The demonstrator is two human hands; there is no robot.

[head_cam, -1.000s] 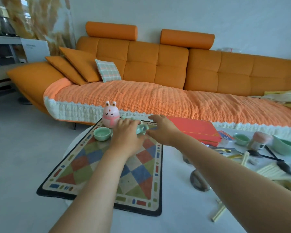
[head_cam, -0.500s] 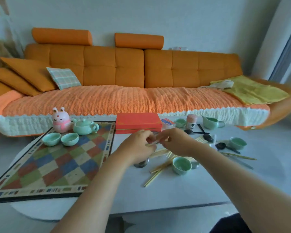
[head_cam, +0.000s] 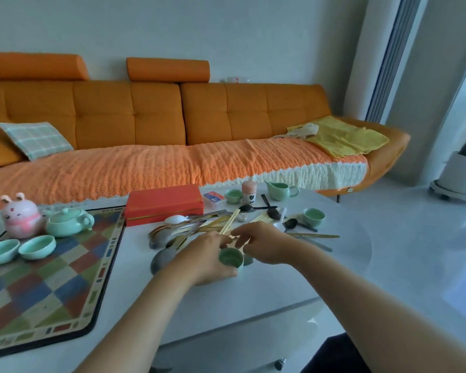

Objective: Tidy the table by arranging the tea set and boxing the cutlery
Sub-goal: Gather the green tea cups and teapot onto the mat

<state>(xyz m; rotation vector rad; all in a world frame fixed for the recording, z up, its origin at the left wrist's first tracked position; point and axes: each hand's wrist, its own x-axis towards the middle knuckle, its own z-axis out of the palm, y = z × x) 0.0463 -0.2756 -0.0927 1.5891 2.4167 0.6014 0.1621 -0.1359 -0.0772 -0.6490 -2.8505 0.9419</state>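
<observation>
My left hand [head_cam: 205, 261] grips a small green tea cup [head_cam: 230, 259] just above the white table [head_cam: 267, 289]. My right hand [head_cam: 265, 244] meets it from the right, fingers curled at the cup's rim and pinching the near ends of pale chopsticks [head_cam: 228, 222]. Behind the hands lies a heap of spoons [head_cam: 172, 232] and gold cutlery. The red box [head_cam: 163, 204] stands shut behind that heap. On the chequered mat [head_cam: 51, 281] at left sit a green teapot [head_cam: 67, 220] and two green cups [head_cam: 37, 246], [head_cam: 0, 251].
A pink rabbit figure [head_cam: 20, 218] stands by the teapot. At the table's back right are a green pitcher [head_cam: 280, 190], a pink jar [head_cam: 249, 192], two more green cups [head_cam: 233, 196], [head_cam: 314, 216] and black spoons [head_cam: 293, 224]. An orange sofa [head_cam: 172, 157] runs behind the table.
Both hands came away from the teapot on the mat and moved right to the cutlery pile. My left hand now holds a green cup that stood on the table before.
</observation>
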